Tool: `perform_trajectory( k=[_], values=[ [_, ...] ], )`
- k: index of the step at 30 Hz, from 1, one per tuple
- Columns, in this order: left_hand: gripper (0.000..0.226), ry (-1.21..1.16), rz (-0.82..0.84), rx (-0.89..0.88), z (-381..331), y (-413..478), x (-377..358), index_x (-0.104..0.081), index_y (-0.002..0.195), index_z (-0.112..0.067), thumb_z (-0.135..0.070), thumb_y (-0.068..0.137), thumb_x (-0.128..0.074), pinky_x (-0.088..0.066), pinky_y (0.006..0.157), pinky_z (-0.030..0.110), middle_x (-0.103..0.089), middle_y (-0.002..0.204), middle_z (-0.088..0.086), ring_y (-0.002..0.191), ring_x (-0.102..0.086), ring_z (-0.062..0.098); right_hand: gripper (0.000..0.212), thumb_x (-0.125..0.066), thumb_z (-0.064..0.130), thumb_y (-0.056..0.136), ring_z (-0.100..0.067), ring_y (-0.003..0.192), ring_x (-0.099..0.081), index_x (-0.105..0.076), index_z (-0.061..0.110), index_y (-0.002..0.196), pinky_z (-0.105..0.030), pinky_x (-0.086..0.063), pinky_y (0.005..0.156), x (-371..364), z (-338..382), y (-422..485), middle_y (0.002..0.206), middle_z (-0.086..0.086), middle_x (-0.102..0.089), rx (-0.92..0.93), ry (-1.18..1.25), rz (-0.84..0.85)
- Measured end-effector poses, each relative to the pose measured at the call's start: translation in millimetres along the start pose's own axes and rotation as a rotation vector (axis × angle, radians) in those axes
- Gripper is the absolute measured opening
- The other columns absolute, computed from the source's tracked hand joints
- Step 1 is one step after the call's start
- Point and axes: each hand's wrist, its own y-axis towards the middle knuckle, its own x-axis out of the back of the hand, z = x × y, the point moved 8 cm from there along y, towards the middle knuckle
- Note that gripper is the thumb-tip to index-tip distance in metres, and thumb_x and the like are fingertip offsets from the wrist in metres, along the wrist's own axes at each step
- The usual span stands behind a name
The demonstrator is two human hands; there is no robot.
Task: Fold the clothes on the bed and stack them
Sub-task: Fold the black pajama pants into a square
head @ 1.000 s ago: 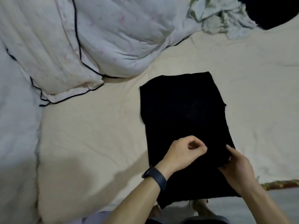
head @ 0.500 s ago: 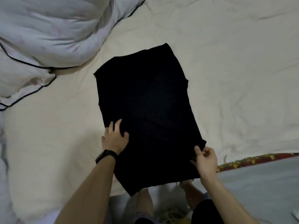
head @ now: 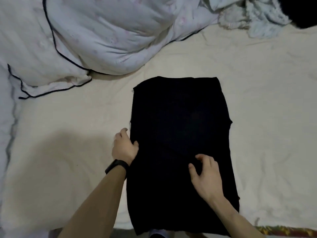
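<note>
The bare left forearm reaches up from the lower edge, with a black wristband round the wrist. The left hand lies back upward, its thumb laid over the left border of the flat black cloth garment and its fingers bent just beside that border; whether they grip it cannot be told. The bare right forearm comes in from the lower right. The right hand rests back upward, thumb spread to the left, its fingers loosely arched with the tips touching the garment. The two hands are apart.
</note>
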Motion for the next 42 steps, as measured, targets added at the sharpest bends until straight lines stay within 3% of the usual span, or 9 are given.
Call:
perform_trajectory(
  k=[5, 7, 13, 17, 23, 29, 33, 37, 42],
  values=[
    [0.006, -0.013, 0.004, -0.1, 3, 37, 4, -0.052, 0.098, -0.027, -0.032, 0.095, -0.053, -0.037, 0.061, 0.031, -0.058, 0.1, -0.004, 0.091, -0.057, 0.022, 0.057, -0.057, 0.05, 0.097, -0.023, 0.135, -0.042, -0.047, 0.018, 0.143, -0.037, -0.041, 0.11, -44, 86, 93, 0.145, -0.001, -0.049, 0.113, -0.149, 0.101],
    [0.013, -0.034, -0.038, -0.141, 6, 50, 10, -0.047, 0.084, -0.03, -0.035, 0.094, -0.053, -0.03, 0.052, 0.029, -0.057, 0.086, -0.009, 0.08, -0.059, 0.022, 0.067, -0.054, 0.059, 0.095, -0.026, 0.138, -0.039, -0.043, 0.018, 0.147, -0.043, -0.039, 0.113, -60, 117, 132, 0.149, -0.003, -0.046, 0.104, -0.174, 0.132],
    [0.023, -0.229, 0.033, -0.191, 16, 86, 0, -0.05, 0.099, -0.037, -0.057, 0.089, -0.056, -0.043, 0.052, 0.03, -0.06, 0.08, -0.018, 0.067, -0.057, 0.009, 0.073, -0.056, 0.072, 0.087, -0.025, 0.121, -0.053, -0.052, 0.018, 0.137, -0.033, -0.041, 0.098, -98, 199, 223, 0.12, 0.002, -0.059, 0.103, -0.127, 0.161],
    [0.009, -0.272, 0.017, -0.288, 13, 98, 1, -0.051, 0.099, -0.032, -0.04, 0.096, -0.054, -0.032, 0.043, 0.028, -0.063, 0.077, -0.01, 0.064, -0.057, 0.017, 0.067, -0.061, 0.068, 0.087, -0.026, 0.115, -0.062, -0.061, 0.015, 0.129, -0.028, -0.041, 0.086, -121, 231, 262, 0.122, -0.004, -0.068, 0.078, -0.21, 0.211],
    [0.014, -0.435, -0.075, -0.189, 54, 93, 4, -0.062, 0.11, -0.026, -0.026, 0.097, -0.059, -0.045, 0.058, 0.03, -0.065, 0.09, -0.01, 0.073, -0.06, 0.012, 0.005, -0.062, 0.026, 0.096, -0.021, 0.087, -0.062, -0.064, 0.024, 0.093, -0.04, -0.052, 0.085, -117, 228, 297, 0.089, 0.001, -0.065, -0.051, 0.034, 0.162],
    [0.012, -0.377, 0.046, -0.205, 45, 108, -3, -0.061, 0.096, -0.033, -0.026, 0.087, -0.058, -0.049, 0.067, 0.033, -0.066, 0.088, -0.011, 0.078, -0.062, 0.014, 0.032, -0.071, 0.052, 0.086, -0.014, 0.084, -0.066, -0.069, 0.019, 0.086, -0.03, -0.052, 0.078, -129, 242, 301, 0.086, 0.007, -0.071, -0.004, -0.062, 0.203],
    [0.021, -0.469, 0.243, -0.159, 51, 115, -19, -0.054, 0.095, -0.04, -0.021, 0.092, -0.063, -0.053, 0.071, 0.035, -0.067, 0.083, -0.011, 0.075, -0.064, 0.008, 0.024, -0.069, 0.033, 0.094, -0.016, 0.106, -0.066, -0.073, 0.019, 0.112, -0.022, -0.044, 0.093, -137, 256, 299, 0.109, 0.001, -0.073, 0.026, -0.045, 0.166],
    [0.038, -0.627, 0.303, -0.128, 54, 108, -15, -0.056, 0.096, -0.039, -0.007, 0.084, -0.073, -0.047, 0.066, 0.016, -0.068, 0.089, -0.007, 0.075, -0.066, 0.002, 0.032, -0.063, 0.025, 0.096, -0.016, 0.108, -0.066, -0.064, 0.018, 0.127, -0.015, -0.04, 0.089, -126, 256, 265, 0.119, 0.0, -0.071, 0.111, 0.032, 0.08],
    [0.038, -0.414, -0.1, -0.29, 13, 96, 29, -0.053, 0.12, -0.026, -0.021, 0.084, -0.065, -0.045, 0.083, 0.024, -0.053, 0.117, -0.005, 0.102, -0.055, 0.015, 0.034, -0.053, 0.042, 0.1, -0.005, 0.12, -0.05, -0.057, 0.027, 0.13, -0.027, -0.043, 0.101, -65, 181, 164, 0.128, 0.013, -0.06, 0.2, 0.005, -0.2]
  ],
)
